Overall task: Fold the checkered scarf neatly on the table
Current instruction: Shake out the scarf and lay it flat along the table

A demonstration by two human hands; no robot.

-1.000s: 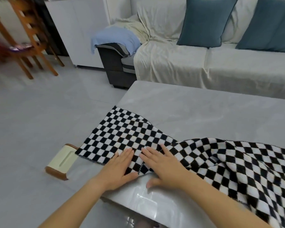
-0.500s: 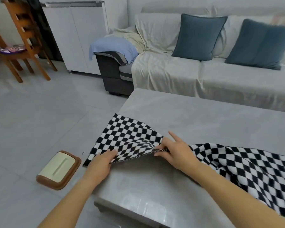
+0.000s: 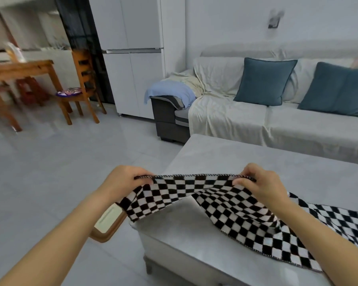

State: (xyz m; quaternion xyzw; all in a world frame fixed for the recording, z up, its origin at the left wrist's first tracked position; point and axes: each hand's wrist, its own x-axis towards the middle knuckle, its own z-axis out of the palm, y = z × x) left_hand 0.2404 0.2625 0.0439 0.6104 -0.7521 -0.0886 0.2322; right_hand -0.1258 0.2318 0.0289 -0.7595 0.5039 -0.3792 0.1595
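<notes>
A black-and-white checkered scarf (image 3: 221, 205) lies partly on the grey table (image 3: 256, 159), its left end lifted off the surface. My left hand (image 3: 124, 180) pinches one corner of that end's short edge. The other corner is gripped by my right hand (image 3: 260, 180). The edge is stretched taut and level between the two hands, above the table's left end. The rest of the scarf trails down to the right across the tabletop and runs out of view at the right edge.
A cream box with a brown rim (image 3: 108, 221) sits on the tiled floor by the table's left corner. A sofa (image 3: 277, 118) with two blue cushions stands behind the table. A wooden chair (image 3: 81, 87) and wooden table (image 3: 23, 69) are far left, white cabinets (image 3: 132, 58) behind.
Both hands went from pressing flat on the scarf to pinching its end edge, then lifted it off the table and pulled it taut. The camera has tilted upward.
</notes>
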